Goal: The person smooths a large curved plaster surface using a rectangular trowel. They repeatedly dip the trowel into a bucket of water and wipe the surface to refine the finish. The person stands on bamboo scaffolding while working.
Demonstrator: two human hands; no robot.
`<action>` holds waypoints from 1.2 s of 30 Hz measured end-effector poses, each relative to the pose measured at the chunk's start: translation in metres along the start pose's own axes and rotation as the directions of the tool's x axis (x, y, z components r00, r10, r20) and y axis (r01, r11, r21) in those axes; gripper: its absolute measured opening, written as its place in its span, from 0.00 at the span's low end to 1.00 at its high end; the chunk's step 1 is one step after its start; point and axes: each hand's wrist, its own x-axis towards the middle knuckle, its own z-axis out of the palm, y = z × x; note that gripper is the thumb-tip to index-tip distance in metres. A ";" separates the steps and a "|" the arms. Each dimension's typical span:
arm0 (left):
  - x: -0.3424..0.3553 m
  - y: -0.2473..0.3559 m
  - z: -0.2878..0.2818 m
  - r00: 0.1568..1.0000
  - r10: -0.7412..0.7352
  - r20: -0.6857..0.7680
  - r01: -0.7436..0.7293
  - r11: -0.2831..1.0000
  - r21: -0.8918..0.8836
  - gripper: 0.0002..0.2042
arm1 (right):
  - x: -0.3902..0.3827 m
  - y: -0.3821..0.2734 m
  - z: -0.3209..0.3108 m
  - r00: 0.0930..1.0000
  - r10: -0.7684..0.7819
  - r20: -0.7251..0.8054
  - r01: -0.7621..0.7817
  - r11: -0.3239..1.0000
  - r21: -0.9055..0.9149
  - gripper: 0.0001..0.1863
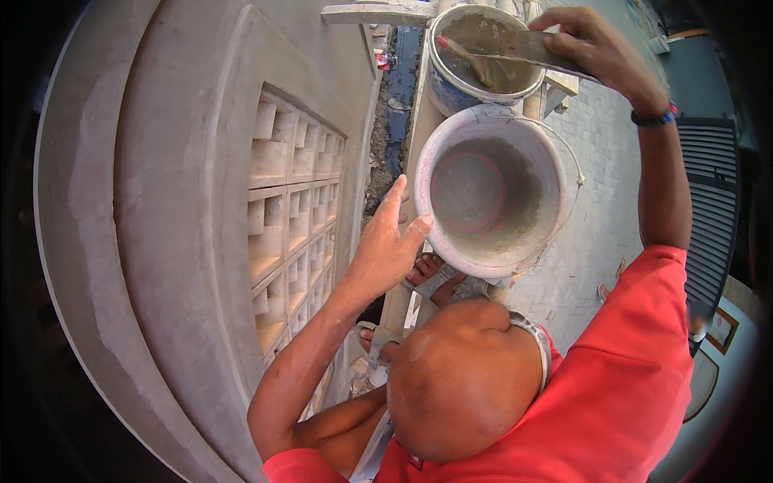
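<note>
My right hand [581,48] is wrapped round a long, flat plastering trowel [527,48], raised over the far bucket [439,76]. That bucket is white and blue, with murky grey-brown contents, and a tool with a red-tipped handle [459,50] leans inside it. Nearer stands a pale, mortar-smeared bucket [427,173] with a thin wire handle [578,161]. Grey residue coats its inside. My left hand [390,245] is open beside its left rim, fingers spread. The thumb tip is at the rim; whether it presses there I cannot tell.
A grey plastered wall [181,161] with a recessed panel of pale ventilation blocks [270,153] rises on the left. A narrow wet gutter [400,97] runs along its foot. Poles and planks [378,14] bear the buckets. Below on the right lie paving [600,201] and a dark slatted gate [708,201].
</note>
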 end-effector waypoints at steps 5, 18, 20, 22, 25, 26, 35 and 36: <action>0.022 -0.010 0.048 0.977 0.108 -0.183 -0.146 0.967 -0.209 0.31 | -0.081 -0.045 0.038 0.992 -0.037 0.119 0.027 0.996 0.090 0.15; 0.002 -0.035 0.091 0.914 0.129 -0.384 -0.258 0.916 -0.308 0.27 | -0.096 0.003 0.171 0.849 0.140 0.510 -0.278 0.939 0.204 0.17; 0.000 -0.039 0.096 0.908 0.138 -0.396 -0.278 0.905 -0.323 0.27 | -0.110 0.003 0.176 0.885 0.148 0.441 -0.268 0.937 0.225 0.17; -0.002 -0.042 0.097 0.905 0.145 -0.401 -0.290 0.899 -0.329 0.27 | -0.118 0.002 0.179 0.876 0.221 0.428 -0.342 0.911 0.232 0.17; -0.002 -0.043 0.095 0.906 0.145 -0.398 -0.286 0.903 -0.321 0.27 | -0.131 -0.007 0.185 0.862 0.287 0.417 -0.413 0.876 0.250 0.18; -0.002 -0.043 0.095 0.907 0.139 -0.398 -0.279 0.906 -0.318 0.27 | -0.134 -0.011 0.187 0.858 0.302 0.414 -0.430 0.865 0.258 0.18; -0.001 -0.044 0.095 0.910 0.135 -0.393 -0.278 0.900 -0.336 0.27 | -0.145 -0.018 0.200 0.878 0.270 0.395 -0.420 0.832 0.363 0.18; -0.001 -0.044 0.096 0.909 0.130 -0.395 -0.275 0.901 -0.337 0.27 | -0.145 -0.020 0.200 0.871 0.276 0.406 -0.435 0.817 0.379 0.18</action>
